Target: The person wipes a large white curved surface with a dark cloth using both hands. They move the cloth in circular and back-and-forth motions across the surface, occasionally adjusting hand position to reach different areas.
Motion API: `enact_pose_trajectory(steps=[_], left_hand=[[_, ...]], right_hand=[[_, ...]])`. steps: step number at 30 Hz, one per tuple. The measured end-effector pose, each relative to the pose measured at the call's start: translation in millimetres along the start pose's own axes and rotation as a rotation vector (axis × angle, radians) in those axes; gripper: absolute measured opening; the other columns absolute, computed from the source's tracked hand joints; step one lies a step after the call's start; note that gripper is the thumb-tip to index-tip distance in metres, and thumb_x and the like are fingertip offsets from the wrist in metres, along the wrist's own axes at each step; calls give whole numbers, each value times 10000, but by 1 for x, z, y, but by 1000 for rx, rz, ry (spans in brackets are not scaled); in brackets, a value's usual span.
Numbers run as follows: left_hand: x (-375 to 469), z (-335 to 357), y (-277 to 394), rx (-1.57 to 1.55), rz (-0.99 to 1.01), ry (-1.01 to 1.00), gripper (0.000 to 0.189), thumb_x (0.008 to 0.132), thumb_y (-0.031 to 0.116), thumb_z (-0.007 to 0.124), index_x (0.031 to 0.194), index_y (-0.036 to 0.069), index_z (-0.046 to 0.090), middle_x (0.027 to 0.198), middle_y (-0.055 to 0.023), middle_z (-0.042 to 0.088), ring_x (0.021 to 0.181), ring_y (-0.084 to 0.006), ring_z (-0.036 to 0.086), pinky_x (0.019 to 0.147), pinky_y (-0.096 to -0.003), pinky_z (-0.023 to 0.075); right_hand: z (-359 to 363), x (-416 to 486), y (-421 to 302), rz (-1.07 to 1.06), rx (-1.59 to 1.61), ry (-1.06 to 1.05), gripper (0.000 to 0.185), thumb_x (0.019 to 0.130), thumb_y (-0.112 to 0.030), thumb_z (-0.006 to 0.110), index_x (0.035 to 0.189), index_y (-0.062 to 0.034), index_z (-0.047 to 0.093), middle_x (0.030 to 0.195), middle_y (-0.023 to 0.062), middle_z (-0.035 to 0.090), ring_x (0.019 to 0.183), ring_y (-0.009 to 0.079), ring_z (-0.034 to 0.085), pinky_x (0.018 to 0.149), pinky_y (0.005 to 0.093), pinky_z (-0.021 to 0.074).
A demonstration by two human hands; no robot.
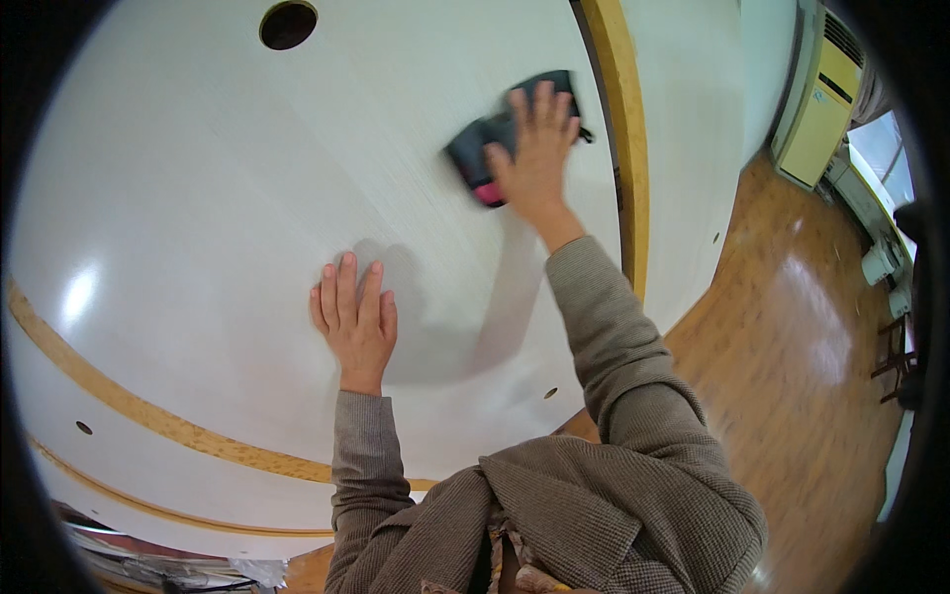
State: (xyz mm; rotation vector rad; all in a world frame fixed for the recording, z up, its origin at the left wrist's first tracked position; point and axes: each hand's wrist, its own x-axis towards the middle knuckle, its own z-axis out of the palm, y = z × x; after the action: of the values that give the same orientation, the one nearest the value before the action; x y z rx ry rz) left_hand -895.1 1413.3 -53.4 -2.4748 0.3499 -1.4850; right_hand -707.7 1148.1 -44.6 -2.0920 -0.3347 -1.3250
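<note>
A broad white panel with a faint grain fills the space before me. On its upper right part, my right hand lies spread over a dark grey cloth, palm down against it. The cloth has a pink patch at its lower edge, and hand and cloth are slightly blurred. Lower and to the left, my left hand rests flat on the bare panel, its fingers a little apart and nothing in it.
A round hole pierces the panel's far end. Yellow-brown edge strips run along the right side and lower left. Beyond the panel are a wooden floor, a standing air conditioner and a white bucket. Clutter lies at lower left.
</note>
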Motion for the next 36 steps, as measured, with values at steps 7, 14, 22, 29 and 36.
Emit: enact_pose_trajectory(steps=[7,14,22,29,36], left_hand=[[-6,8,0,25,40,97,353,985,280,574,1311,150,612,1490,-96,501,1419,-289,402,1177,-467,259],[-9,7,0,28,-13,106,360,972,288,600,1318,190,613,1486,-67,512,1399,-288,431,1167,-478,283],[-8,3,3,-112,-92,127,528,1001,241,546,1486,89,400,1569,-198,362,1474,-395,274,1172,-538,236],[3,6,9,-46,-113,200,517,1025,342,520,1477,108,433,1566,-200,377,1469,-400,278,1190,-547,181],[41,8,35,88,-102,-95,478,1004,368,546,1428,145,546,1556,-73,444,1480,-286,314,1213,-506,131]], right_hand=[[1,22,1,80,45,65,821,924,-391,620,1579,-58,253,1657,247,98,1517,491,40,1166,673,16],[-16,-3,-113,-575,280,-223,782,749,-455,788,1441,-206,522,1620,173,278,1496,477,162,1142,715,90],[2,91,-100,-114,57,138,823,868,-557,645,1521,-110,417,1636,238,207,1500,509,106,1143,710,51],[-5,25,-176,-476,387,-64,721,796,-481,735,1448,-257,523,1608,81,343,1511,354,218,1191,644,89],[0,17,-102,-383,345,113,516,802,-398,727,1271,-205,634,1466,51,520,1302,281,456,1038,453,300]])
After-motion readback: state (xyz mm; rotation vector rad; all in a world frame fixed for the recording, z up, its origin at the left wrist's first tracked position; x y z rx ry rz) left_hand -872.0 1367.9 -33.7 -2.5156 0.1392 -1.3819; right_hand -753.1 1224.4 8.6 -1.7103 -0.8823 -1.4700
